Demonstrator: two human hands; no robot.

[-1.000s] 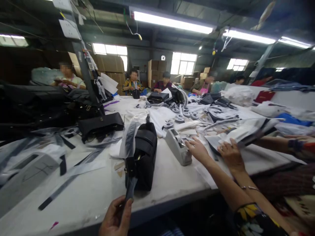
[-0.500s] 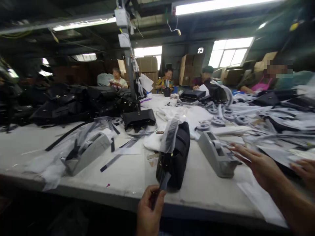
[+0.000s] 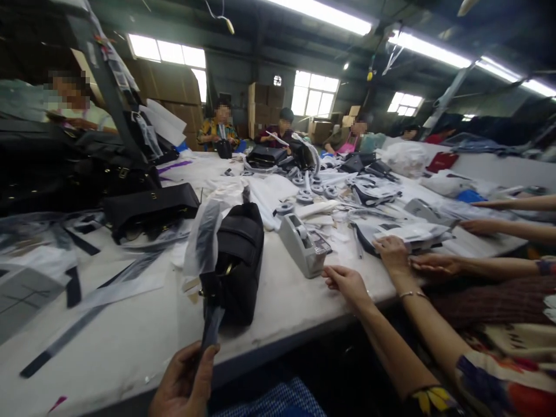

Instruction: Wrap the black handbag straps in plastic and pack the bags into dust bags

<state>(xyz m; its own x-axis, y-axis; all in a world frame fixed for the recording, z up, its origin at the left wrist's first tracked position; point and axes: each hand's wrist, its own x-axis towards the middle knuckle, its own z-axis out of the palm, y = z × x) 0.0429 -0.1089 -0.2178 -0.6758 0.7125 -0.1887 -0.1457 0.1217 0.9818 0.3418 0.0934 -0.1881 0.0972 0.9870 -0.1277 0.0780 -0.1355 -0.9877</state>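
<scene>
Spanning nearly the whole view, the long white tabletop (image 3: pixel 130 341) carries everything we can see, with other people seated along its far side. At its left a pile of black bags (image 3: pixel 65 174) is heaped against a post, and a flat black bag (image 3: pixel 152 205) lies just in front of it.

Nearer to us, the black bag (image 3: pixel 237 260) stands on the tabletop close to the front edge, its length running away from us. A clear plastic sleeve (image 3: pixel 203 237) over a dark band leans against its left side. Just to the right, apart from the bag, sits a grey tape dispenser (image 3: pixel 299 246). Two bare arms come in from the lower right with a flowered sleeve. These seem to be a neighbour's, one hand (image 3: pixel 345 281) resting near the dispenser and the other hand (image 3: pixel 393 252) on papers beyond it.

Our left hand (image 3: pixel 185 382) is at the bottom edge, thumb and fingers pinched on the free end of the strap (image 3: pixel 212 327), which rises to the near end of the black bag. Our right hand is out of view.

We judge the step in hand to be the handling of this strap, with the bag itself resting untouched. A next move would call for a firm pinch and a gentle pull along the strap's line, since the bag stands on a narrow base near the edge.
</scene>
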